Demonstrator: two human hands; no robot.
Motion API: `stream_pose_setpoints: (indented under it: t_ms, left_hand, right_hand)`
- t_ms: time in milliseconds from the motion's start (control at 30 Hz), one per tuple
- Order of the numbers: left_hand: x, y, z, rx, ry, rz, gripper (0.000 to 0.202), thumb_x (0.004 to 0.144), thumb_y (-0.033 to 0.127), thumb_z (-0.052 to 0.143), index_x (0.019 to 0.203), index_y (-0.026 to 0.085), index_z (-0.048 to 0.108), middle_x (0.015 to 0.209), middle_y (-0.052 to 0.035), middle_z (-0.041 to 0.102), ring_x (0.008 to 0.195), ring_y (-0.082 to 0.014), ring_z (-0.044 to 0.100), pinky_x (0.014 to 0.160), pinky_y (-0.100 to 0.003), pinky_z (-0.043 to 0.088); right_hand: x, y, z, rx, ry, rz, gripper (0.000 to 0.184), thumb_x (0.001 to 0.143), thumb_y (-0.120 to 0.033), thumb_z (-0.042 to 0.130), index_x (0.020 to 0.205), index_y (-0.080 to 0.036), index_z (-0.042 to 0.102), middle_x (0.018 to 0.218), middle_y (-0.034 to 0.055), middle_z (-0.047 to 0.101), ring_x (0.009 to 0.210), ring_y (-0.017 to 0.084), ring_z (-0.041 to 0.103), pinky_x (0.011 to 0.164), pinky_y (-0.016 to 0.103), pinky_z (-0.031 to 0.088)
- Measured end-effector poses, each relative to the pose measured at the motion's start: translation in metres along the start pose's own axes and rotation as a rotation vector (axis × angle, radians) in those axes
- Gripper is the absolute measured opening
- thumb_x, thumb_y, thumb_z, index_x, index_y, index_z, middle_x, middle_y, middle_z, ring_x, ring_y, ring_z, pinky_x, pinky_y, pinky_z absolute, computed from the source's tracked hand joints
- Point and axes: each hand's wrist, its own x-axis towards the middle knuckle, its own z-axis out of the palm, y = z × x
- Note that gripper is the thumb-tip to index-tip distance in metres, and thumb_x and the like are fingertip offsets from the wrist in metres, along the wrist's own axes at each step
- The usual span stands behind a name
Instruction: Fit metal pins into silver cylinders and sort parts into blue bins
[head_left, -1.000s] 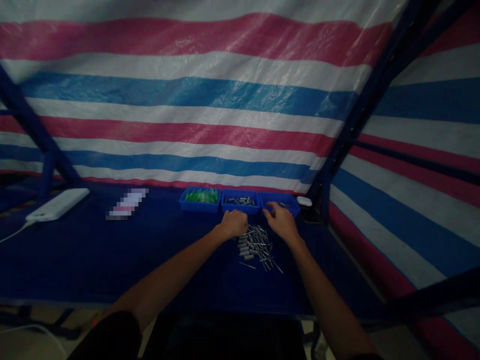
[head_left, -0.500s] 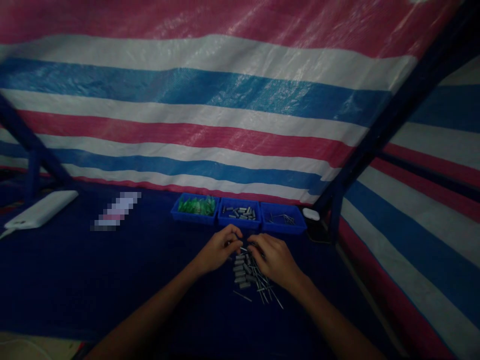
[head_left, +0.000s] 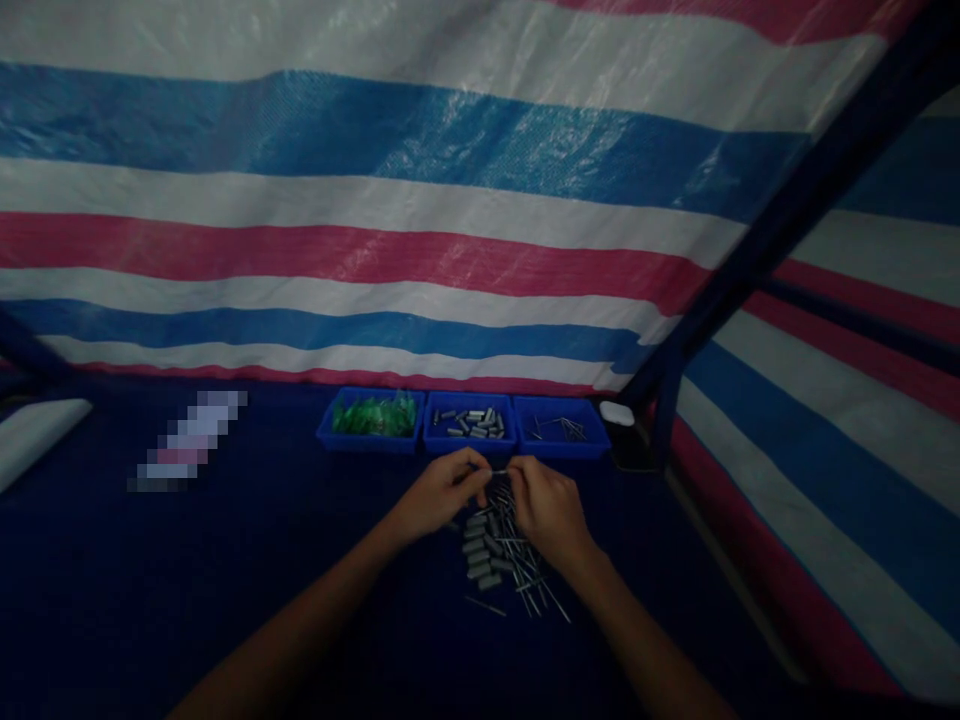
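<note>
My left hand (head_left: 448, 490) and my right hand (head_left: 546, 502) meet above the table, fingertips pinched. Between them runs a thin metal rod (head_left: 500, 472), one end in each pinch. Whether a small cylinder is also hidden in my left fingers, I cannot make out. Just below the hands lies a group of short grey cylinders (head_left: 480, 550), partly in rows. Beside them, under my right hand, thin metal rods (head_left: 525, 565) are heaped crosswise. One single rod (head_left: 485, 605) lies apart, nearer to me.
Three blue trays stand behind the hands: one with green plastic packets (head_left: 375, 413), one with grey cylinders (head_left: 478, 422), one with a few rods (head_left: 574, 430). A white case (head_left: 616, 413) sits at right. At left are a white device (head_left: 37, 435) and a blurred-out item (head_left: 187, 440).
My hands have come together, and the rod now bridges both sets of fingertips. The camera view has shifted slightly, moving the items at left further toward the edge.
</note>
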Motion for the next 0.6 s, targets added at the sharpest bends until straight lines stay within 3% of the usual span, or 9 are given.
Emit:
stream_pose_setpoints:
  t_ms: [133,233,333,467,600]
  left_hand:
    - [0.004,-0.004,0.002,0.619,-0.034,0.086,0.021,0.075,0.038,0.056,0.083,0.019,0.060,0.085,-0.0042,0.063,0.087,-0.0207,0.056,0.079,-0.035,0.041]
    - [0.007,-0.004,0.003,0.891,-0.145,0.092,0.024,0.074,0.040,0.057,0.080,0.018,0.064,0.093,-0.0073,0.063,0.093,-0.0256,0.055,0.083,-0.042,0.038]
    - [0.014,-0.002,-0.001,0.916,-0.200,0.083,0.022,0.076,0.036,0.054,0.081,0.017,0.064,0.091,-0.0076,0.064,0.087,-0.0227,0.057,0.078,-0.037,0.041]
    - [0.021,0.001,-0.008,0.775,-0.329,0.048,0.018,0.077,0.031,0.051,0.080,0.018,0.064,0.084,-0.0047,0.067,0.080,-0.0182,0.060,0.071,-0.028,0.042]
    - [0.024,0.006,-0.005,0.866,-0.331,0.089,0.017,0.078,0.025,0.048,0.081,0.019,0.063,0.086,-0.0056,0.067,0.082,-0.0194,0.061,0.070,-0.028,0.043]
  right_hand:
    - [0.009,0.034,-0.002,-0.058,0.246,0.342,0.024,0.087,-0.032,0.038,0.098,-0.015,0.051,0.069,0.0045,0.062,0.061,0.018,0.060,0.056,0.026,0.039]
    - [0.007,0.052,0.000,-0.020,0.268,0.467,0.033,0.084,-0.037,0.042,0.109,-0.014,0.047,0.063,0.0010,0.058,0.058,0.018,0.058,0.055,0.027,0.040]
    - [0.000,0.051,0.007,0.075,0.197,0.451,0.032,0.085,-0.036,0.041,0.108,-0.016,0.048,0.060,-0.0015,0.054,0.055,0.016,0.056,0.055,0.026,0.041]
    - [-0.004,0.036,0.017,0.197,0.098,0.359,0.029,0.086,-0.033,0.040,0.107,-0.017,0.050,0.058,-0.0024,0.052,0.053,0.013,0.054,0.053,0.024,0.042]
    - [-0.001,0.024,0.022,0.235,0.009,0.253,0.027,0.087,-0.032,0.040,0.105,-0.017,0.053,0.061,-0.0007,0.055,0.056,0.013,0.055,0.055,0.024,0.042]
